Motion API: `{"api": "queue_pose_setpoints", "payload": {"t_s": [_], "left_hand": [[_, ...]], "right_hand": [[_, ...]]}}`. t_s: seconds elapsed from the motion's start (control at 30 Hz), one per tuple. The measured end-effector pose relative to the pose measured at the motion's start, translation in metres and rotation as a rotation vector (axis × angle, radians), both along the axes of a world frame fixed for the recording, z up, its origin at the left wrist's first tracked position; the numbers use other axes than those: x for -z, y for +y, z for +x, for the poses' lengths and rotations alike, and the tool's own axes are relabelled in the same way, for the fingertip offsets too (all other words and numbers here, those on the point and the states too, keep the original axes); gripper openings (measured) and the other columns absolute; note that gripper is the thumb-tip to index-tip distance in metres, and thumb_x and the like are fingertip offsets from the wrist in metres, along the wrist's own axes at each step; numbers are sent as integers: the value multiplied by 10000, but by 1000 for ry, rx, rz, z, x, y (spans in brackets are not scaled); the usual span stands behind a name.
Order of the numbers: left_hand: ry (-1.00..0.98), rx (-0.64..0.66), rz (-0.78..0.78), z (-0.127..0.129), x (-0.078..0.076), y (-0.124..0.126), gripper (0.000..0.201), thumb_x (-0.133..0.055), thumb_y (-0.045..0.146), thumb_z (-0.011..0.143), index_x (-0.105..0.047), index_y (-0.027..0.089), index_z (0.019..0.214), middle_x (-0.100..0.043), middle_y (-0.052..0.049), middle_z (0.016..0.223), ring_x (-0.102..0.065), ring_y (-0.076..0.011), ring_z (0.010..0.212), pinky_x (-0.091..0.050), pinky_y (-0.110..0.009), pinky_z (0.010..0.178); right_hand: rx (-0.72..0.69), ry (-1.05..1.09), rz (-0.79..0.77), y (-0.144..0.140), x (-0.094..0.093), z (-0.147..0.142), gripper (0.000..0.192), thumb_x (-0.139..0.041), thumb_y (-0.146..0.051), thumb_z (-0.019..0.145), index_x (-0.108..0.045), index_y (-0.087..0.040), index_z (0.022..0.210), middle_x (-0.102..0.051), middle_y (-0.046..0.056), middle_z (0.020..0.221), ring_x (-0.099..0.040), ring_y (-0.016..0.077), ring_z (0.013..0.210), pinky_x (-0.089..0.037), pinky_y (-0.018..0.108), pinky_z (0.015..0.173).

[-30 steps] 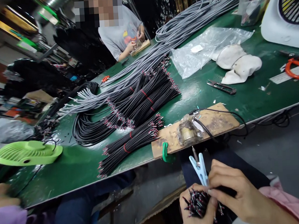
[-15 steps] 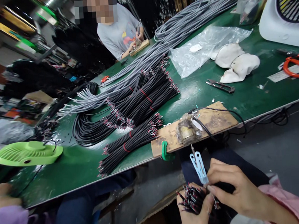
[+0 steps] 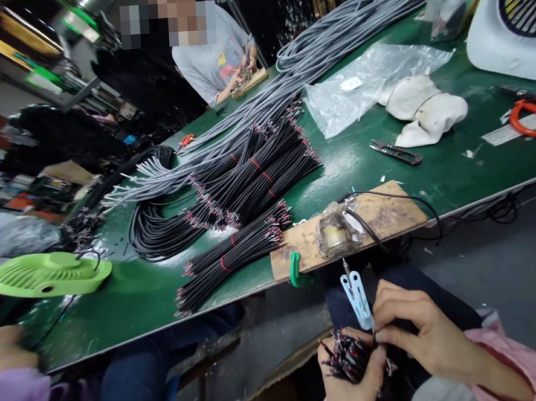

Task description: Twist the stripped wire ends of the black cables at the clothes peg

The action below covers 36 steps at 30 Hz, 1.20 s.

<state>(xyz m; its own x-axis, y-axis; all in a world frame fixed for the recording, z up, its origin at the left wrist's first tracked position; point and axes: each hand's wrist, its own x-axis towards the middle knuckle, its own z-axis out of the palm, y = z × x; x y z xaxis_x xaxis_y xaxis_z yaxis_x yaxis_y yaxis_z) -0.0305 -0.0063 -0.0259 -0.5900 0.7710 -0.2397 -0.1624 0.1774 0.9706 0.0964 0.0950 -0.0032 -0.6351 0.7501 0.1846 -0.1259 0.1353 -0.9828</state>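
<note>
A long green workbench [image 3: 132, 293] runs from the near left to the far right. Along its far side lies a thick run of grey cables [image 3: 313, 46], and nearer the middle lie bundles of black wires [image 3: 249, 183] tied with red bands, their stripped ends showing red and white. At the far right stands a white fan [image 3: 506, 22], and to the left of it lie a clear plastic bag [image 3: 360, 80] and a pair of white cloth gloves [image 3: 426, 109]. A lime-green fan [image 3: 45, 274] lies flat at the near left edge. A wooden board [image 3: 387, 214] sits on the near edge of the bench, held by a green clamp [image 3: 294, 270], with a lump of solder-stained holder [image 3: 336, 232] on it and a black cord [image 3: 399, 201] looping across. Small thread snips [image 3: 396, 153] lie beyond the board, and orange scissors [image 3: 533, 115] at the far right.

Below the bench edge, the left hand [image 3: 352, 383] is clenched around a bunch of short black wires [image 3: 348, 356], their red and white tips fanning up and left. The right hand [image 3: 421, 336] pinches at the top of that bunch, fingertips [image 3: 380, 336] touching the wires. A pale blue clip [image 3: 356, 298] stands upright just beside the right hand, with a soldering iron tip [image 3: 346, 269] at its top.

A co-worker in a grey shirt [image 3: 213, 52] sits at the far end, and a purple sleeve [image 3: 17, 400] shows at the near left.
</note>
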Motion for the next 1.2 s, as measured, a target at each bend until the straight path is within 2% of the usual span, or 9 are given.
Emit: {"api": "queue_pose_setpoints", "payload": {"t_s": [0.1, 0.2, 0.37, 0.7, 0.87, 0.93, 1.03, 1.13, 1.2], "left_hand": [[-47, 28, 129, 0, -4, 0, 257, -851, 369, 643, -669, 188, 648, -685, -19, 594, -664, -165, 464, -486, -213, 393], [19, 81, 300, -1, -13, 7, 141, -842, 285, 679, -719, 218, 682, -707, 19, 586, -646, -111, 406, -498, -180, 432], [170, 126, 463, -8, -22, 21, 83, -812, 266, 714, -732, 263, 734, -731, 55, 629, -658, -111, 467, -541, -203, 515], [259, 185, 413, -18, -16, 33, 54, -788, 270, 727, -734, 261, 720, -750, 47, 611, -654, -100, 480, -515, -170, 534], [257, 184, 407, -19, -15, 30, 67, -796, 278, 713, -731, 262, 709, -745, 40, 608, -639, -102, 462, -508, -178, 518], [302, 194, 408, -20, -15, 29, 66, -799, 278, 710, -735, 261, 716, -741, 29, 607, -640, -107, 475, -497, -179, 515], [246, 221, 436, -21, -13, 27, 84, -783, 325, 726, -739, 254, 715, -729, 9, 595, -630, -117, 468, -484, -201, 503], [91, 260, 374, -17, -10, 21, 189, -738, 391, 766, -709, 231, 670, -694, 0, 524, -614, -135, 423, -473, -224, 465], [143, 218, 244, -12, -9, 14, 231, -742, 398, 763, -687, 219, 627, -664, 2, 501, -610, -149, 436, -486, -240, 479]], "right_hand": [[-90, 29, -185, 4, 1, 0, 292, -589, -386, 927, -626, -160, 745, -579, 31, 744, -525, 169, 719, -415, 302, 665], [-110, 82, -435, 15, 1, -8, 374, -597, -517, 889, -602, -157, 788, -535, 10, 754, -500, 150, 706, -412, 274, 654], [-148, 199, -633, 32, -6, -33, 565, -628, -677, 776, -659, -113, 808, -559, 14, 699, -462, 120, 629, -366, 236, 578], [-176, 365, -884, 26, -9, -45, 491, -712, -598, 755, -652, -113, 697, -553, 2, 608, -474, 99, 545, -372, 215, 526], [-112, 407, -982, 26, 7, -42, 524, -676, -643, 761, -671, -121, 708, -565, 10, 640, -468, 107, 589, -370, 231, 567], [-83, 374, -932, 27, 17, -35, 518, -633, -629, 808, -684, -119, 733, -572, 16, 655, -450, 109, 597, -351, 234, 564], [-27, 209, -701, 26, 25, -20, 374, -655, -505, 853, -688, -134, 819, -599, 23, 727, -502, 133, 676, -377, 258, 630], [13, 29, -433, 20, 20, -7, 240, -682, -367, 862, -675, -147, 768, -587, 22, 757, -530, 156, 723, -399, 289, 676], [6, -3, -239, 13, 11, -3, 212, -663, -307, 877, -681, -150, 736, -607, 28, 738, -541, 165, 725, -406, 306, 692]]}}
